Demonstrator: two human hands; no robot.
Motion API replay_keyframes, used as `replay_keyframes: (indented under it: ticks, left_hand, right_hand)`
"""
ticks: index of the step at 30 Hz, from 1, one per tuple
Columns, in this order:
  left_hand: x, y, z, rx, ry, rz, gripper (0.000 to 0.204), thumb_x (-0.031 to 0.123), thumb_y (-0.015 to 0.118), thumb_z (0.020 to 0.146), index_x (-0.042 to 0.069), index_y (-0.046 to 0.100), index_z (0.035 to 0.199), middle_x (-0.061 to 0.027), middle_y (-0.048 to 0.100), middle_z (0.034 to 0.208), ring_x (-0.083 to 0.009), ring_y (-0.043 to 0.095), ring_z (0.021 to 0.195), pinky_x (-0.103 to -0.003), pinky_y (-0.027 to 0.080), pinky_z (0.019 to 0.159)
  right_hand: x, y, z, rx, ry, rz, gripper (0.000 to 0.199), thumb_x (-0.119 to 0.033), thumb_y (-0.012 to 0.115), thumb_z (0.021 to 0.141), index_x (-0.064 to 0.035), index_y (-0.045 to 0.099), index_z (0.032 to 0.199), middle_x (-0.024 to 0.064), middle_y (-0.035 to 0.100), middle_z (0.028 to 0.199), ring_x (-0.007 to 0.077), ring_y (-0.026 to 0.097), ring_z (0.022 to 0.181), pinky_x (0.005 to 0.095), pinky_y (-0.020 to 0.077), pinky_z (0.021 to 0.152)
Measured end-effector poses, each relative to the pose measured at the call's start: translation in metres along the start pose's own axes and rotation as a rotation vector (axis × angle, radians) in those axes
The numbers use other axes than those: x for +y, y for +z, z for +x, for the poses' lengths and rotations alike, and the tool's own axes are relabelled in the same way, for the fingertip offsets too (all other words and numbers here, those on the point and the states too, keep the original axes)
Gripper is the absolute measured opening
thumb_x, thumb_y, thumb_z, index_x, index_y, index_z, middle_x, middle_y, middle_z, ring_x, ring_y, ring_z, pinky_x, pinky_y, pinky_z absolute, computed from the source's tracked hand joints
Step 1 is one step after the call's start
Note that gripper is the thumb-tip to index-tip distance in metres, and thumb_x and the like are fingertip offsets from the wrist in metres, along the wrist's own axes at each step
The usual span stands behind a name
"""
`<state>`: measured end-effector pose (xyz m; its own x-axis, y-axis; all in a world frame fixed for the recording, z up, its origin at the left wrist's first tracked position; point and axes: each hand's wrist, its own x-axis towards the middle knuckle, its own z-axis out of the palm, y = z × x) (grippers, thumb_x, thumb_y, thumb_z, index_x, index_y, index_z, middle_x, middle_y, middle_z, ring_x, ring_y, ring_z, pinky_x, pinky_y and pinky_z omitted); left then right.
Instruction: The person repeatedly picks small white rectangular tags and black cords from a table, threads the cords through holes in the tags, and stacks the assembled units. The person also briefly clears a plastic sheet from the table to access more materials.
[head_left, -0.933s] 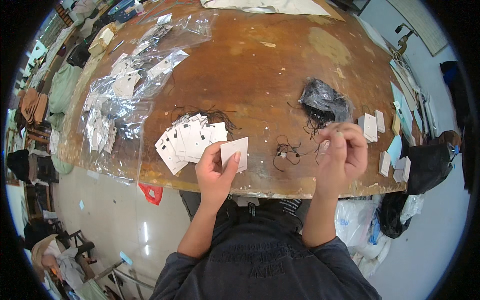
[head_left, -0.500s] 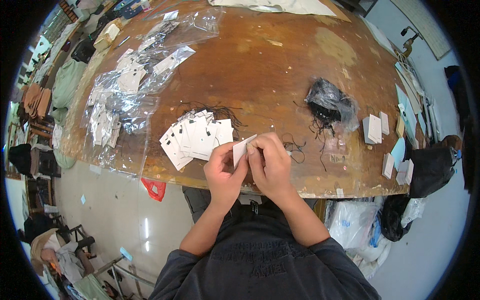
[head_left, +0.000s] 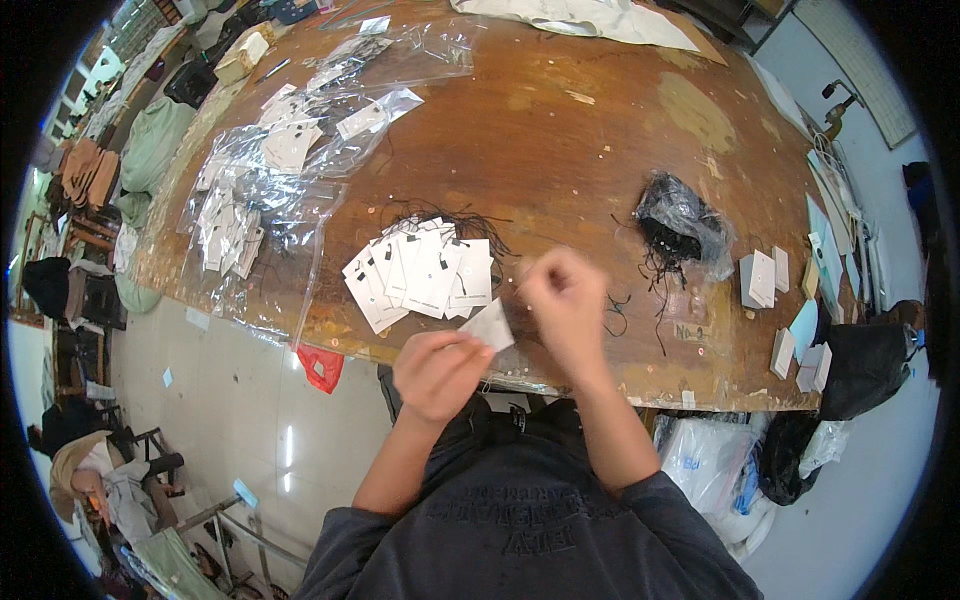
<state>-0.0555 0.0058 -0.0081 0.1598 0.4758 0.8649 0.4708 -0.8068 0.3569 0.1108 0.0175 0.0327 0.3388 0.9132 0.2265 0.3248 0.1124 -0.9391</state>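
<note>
I see the left hand (head_left: 437,378) with its fingers bent, thumb and fingertips pinched on one end of a card (head_left: 492,328), just on the near side of the pile (head_left: 425,272) and a bit to its right. The right hand (head_left: 566,290) is near the pile's right side with its fingers curled in, but it is so blurry that I cannot tell if the tips are together or hold a thing. The card is small, flat and pale, turned at a slant, with much of one face showing.
</note>
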Motion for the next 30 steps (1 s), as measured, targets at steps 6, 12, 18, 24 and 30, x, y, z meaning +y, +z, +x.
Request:
replay_keyframes:
  ticks: [6,12,18,24,30]
  left_hand:
    - [-0.038,-0.016,0.001,0.112,-0.895,-0.286,0.04,0.003,0.072,0.079,0.001,0.054,0.114,-0.0164,0.049,0.126,-0.0284,0.052,0.112,-0.039,0.041,0.097]
    - [-0.064,-0.012,-0.001,-0.102,-0.831,-0.013,0.056,0.022,0.05,0.096,-0.001,0.03,0.143,-0.0228,0.015,0.156,-0.038,0.009,0.145,-0.047,0.012,0.116]
    - [-0.07,0.003,0.01,-0.126,-1.011,-0.206,0.063,0.024,0.041,0.099,-0.004,0.015,0.149,-0.0229,0.009,0.157,-0.036,0.007,0.146,-0.042,0.009,0.117]
    - [-0.07,0.005,0.015,-0.061,-1.01,-0.296,0.062,0.022,0.039,0.1,-0.005,0.011,0.149,-0.023,0.008,0.157,-0.0342,0.009,0.146,-0.04,0.01,0.117]
    - [-0.068,0.002,0.016,0.024,-1.019,-0.407,0.06,0.019,0.038,0.1,-0.004,0.013,0.149,-0.0221,0.012,0.157,-0.0322,0.015,0.145,-0.039,0.014,0.117]
  right_hand:
    - [0.008,0.001,0.03,-0.033,-0.087,-0.127,0.034,-0.028,0.07,0.085,0.0033,0.064,0.096,0.0142,0.066,0.086,0.0232,0.063,0.075,0.0334,0.0498,0.068]
    - [0.015,0.041,0.022,-0.332,-0.023,-0.477,0.077,-0.031,0.077,0.074,0.0077,0.045,0.132,0.0293,0.053,0.125,0.0423,0.05,0.12,0.0438,0.0401,0.101]
    - [0.011,0.092,0.056,-0.527,0.003,-0.396,0.076,-0.026,0.079,0.067,0.0129,0.049,0.125,0.0317,0.056,0.118,0.0412,0.054,0.115,0.0415,0.0432,0.098]
    - [0.013,0.11,0.079,-0.656,0.207,-0.291,0.055,-0.021,0.079,0.064,0.0119,0.062,0.104,0.0238,0.067,0.092,0.032,0.067,0.083,0.037,0.0524,0.075]
    - [0.013,0.107,0.1,-0.93,0.369,-0.071,0.04,-0.019,0.079,0.066,0.0064,0.068,0.094,0.0161,0.069,0.084,0.0214,0.067,0.073,0.0323,0.0519,0.065]
